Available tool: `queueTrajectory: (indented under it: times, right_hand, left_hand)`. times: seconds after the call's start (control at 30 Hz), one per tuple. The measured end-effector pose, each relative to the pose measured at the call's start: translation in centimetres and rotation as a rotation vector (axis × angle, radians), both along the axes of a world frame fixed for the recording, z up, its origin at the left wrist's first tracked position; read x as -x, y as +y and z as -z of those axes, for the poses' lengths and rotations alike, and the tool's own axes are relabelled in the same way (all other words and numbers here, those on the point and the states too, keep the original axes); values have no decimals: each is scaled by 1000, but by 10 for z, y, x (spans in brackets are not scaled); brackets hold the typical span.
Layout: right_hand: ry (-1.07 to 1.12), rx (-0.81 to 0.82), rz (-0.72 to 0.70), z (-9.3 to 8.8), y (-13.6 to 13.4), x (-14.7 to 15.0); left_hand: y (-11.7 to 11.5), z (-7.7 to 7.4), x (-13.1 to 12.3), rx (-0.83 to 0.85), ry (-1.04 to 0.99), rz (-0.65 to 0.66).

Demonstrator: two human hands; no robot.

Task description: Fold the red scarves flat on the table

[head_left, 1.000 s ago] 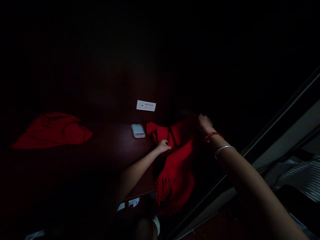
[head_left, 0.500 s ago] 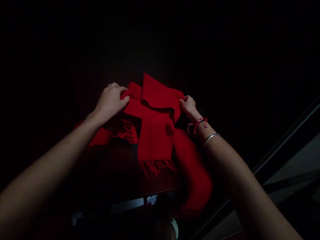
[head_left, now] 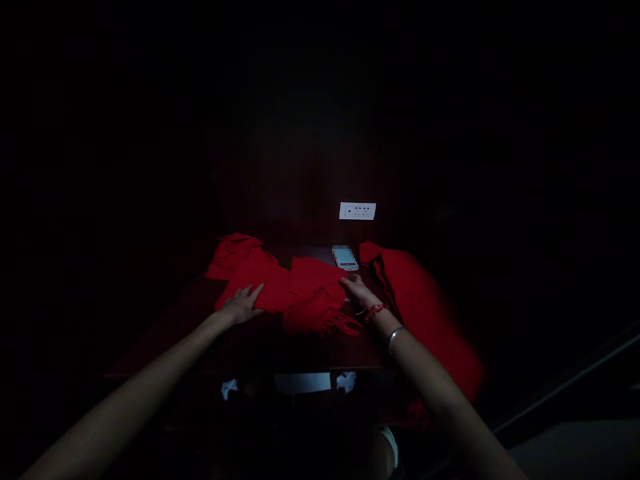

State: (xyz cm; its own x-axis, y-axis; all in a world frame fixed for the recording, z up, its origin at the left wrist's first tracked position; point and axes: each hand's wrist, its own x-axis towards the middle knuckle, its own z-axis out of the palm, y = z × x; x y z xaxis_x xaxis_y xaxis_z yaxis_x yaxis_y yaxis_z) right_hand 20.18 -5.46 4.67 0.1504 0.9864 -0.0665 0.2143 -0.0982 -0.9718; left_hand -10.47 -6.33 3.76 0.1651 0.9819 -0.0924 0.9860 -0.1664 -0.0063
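Observation:
A red fringed scarf (head_left: pixel 313 280) lies crossed over itself on a dark table (head_left: pixel 310 357), its fringe pointing right. My left hand (head_left: pixel 241 307) rests on the scarf's left part, fingers spread. At the right edge of the scarf, my right hand (head_left: pixel 358 291) pinches the cloth between thumb and fingers. More bunched red cloth (head_left: pixel 235 253) lies behind my left hand. A long red length of cloth (head_left: pixel 420 300) runs past my right forearm and down over the table's right side; whether it joins the scarf is hidden.
A lit phone (head_left: pixel 346 258) lies on the table just beyond my right hand. Above it a white socket plate (head_left: pixel 357 211) is fixed to the dark wall. Pale objects (head_left: pixel 303 383) show below the table's front edge. Most surroundings are too dark to make out.
The view has tilted up, bringing the socket plate and phone into sight. The scarf, raised between both hands before, now lies flatter on the table. My left hand has opened onto it.

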Motion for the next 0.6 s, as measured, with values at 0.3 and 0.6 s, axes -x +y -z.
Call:
queueTrajectory:
  times: [0.3, 0.6]
  right_hand:
    - [275, -105, -55, 20, -46, 13]
    - [-70, -194, -133, 26, -38, 38]
  left_hand:
    - [11, -2, -5, -263, 123, 126]
    - [18, -34, 6, -307, 206, 262]
